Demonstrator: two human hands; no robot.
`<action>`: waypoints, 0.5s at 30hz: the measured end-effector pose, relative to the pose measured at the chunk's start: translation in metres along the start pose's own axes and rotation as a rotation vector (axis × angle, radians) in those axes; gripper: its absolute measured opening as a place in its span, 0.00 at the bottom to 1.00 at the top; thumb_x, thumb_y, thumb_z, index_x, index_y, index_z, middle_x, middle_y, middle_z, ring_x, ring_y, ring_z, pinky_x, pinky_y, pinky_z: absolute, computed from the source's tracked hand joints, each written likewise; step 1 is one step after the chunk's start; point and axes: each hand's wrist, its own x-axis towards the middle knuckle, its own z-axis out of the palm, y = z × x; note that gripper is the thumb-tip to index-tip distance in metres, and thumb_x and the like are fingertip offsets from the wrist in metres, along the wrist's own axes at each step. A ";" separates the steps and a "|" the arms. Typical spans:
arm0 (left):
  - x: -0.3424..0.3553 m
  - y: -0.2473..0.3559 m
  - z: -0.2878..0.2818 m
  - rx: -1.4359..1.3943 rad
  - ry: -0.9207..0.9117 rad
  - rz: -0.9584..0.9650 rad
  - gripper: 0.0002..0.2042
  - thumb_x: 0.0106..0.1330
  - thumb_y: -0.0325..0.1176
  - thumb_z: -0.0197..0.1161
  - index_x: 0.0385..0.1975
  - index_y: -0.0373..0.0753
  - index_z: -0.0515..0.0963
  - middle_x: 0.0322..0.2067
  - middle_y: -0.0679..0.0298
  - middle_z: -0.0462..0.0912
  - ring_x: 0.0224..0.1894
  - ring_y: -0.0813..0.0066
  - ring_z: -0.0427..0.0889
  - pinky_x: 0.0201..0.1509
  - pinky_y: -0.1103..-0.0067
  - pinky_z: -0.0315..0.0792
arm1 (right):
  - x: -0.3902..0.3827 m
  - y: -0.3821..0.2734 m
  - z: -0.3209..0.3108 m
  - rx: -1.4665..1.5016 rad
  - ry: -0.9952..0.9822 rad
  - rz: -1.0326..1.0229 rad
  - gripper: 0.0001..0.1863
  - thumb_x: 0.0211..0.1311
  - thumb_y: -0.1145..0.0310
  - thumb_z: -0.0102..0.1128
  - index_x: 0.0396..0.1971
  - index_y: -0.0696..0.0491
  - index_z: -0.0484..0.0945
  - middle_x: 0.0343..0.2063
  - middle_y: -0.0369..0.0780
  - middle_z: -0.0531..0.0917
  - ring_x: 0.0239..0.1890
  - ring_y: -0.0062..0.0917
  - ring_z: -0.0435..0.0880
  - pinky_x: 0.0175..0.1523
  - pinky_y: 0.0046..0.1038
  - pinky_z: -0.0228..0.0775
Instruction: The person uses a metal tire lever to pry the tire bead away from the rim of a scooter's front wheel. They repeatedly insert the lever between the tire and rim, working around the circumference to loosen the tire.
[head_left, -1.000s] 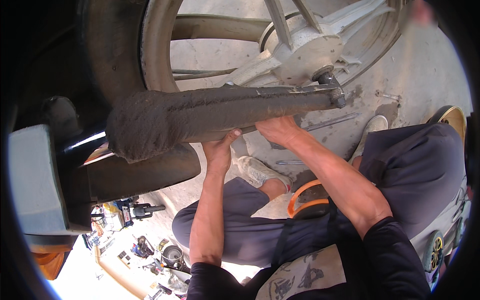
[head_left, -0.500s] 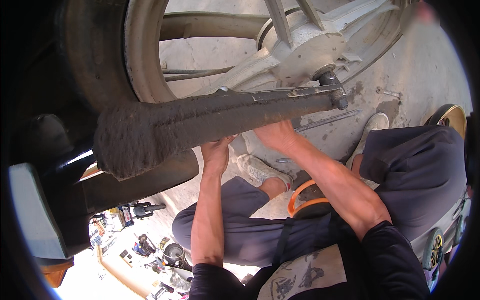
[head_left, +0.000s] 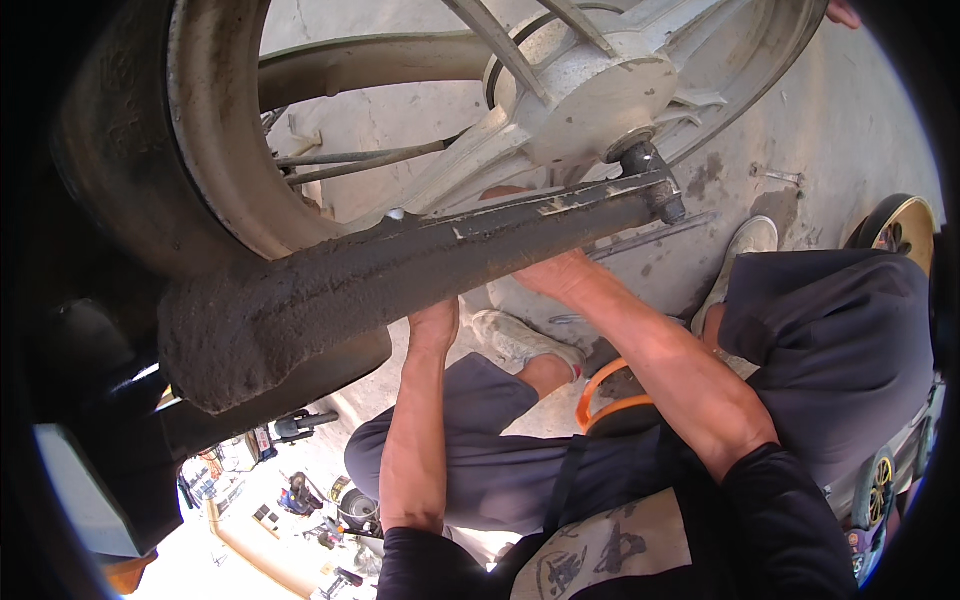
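Observation:
A motorcycle's grimy dark swingarm (head_left: 400,255) slants across the view beside a pale spoked wheel (head_left: 610,105). The axle end (head_left: 650,175) sticks out near the swingarm's right tip. From below, my left hand (head_left: 434,322) reaches up behind the middle of the swingarm, which hides its fingers. My right hand (head_left: 550,273) goes behind the same bar farther right. A skin-coloured patch shows above the bar's upper edge, seemingly part of that hand. Whatever either hand holds or touches is out of sight.
A wrench (head_left: 778,177) and a long thin rod (head_left: 655,235) lie on the concrete floor. An orange ring-shaped object (head_left: 592,395) sits by my legs, and a round tan-rimmed item (head_left: 905,235) stands at right. Another person's hand (head_left: 843,12) shows at the top right.
In the view, the wheel and swingarm have shifted left, with the swingarm's left end lower. Both hands are farther behind the bar. The other person's hand now shows more clearly.

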 end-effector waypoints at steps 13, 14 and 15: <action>0.003 -0.027 0.027 0.449 -0.058 0.120 0.21 0.56 0.15 0.66 0.49 0.39 0.74 0.45 0.65 0.79 0.51 0.74 0.76 0.59 0.74 0.71 | -0.003 0.034 -0.013 -0.182 -0.108 -0.043 0.09 0.50 0.64 0.62 0.27 0.53 0.76 0.26 0.41 0.79 0.34 0.36 0.81 0.41 0.34 0.73; 0.003 -0.028 0.028 0.236 -0.043 0.009 0.21 0.56 0.15 0.66 0.50 0.38 0.74 0.46 0.65 0.79 0.52 0.74 0.76 0.59 0.75 0.71 | -0.002 0.036 -0.015 -0.101 -0.118 0.010 0.09 0.51 0.64 0.62 0.28 0.52 0.76 0.27 0.40 0.79 0.34 0.36 0.80 0.41 0.33 0.73; 0.003 -0.028 0.029 0.022 -0.005 -0.096 0.21 0.57 0.16 0.66 0.50 0.38 0.74 0.46 0.65 0.79 0.53 0.74 0.75 0.60 0.75 0.70 | -0.002 0.036 -0.016 -0.020 -0.128 0.061 0.10 0.51 0.63 0.62 0.28 0.52 0.76 0.27 0.40 0.79 0.34 0.35 0.80 0.41 0.32 0.73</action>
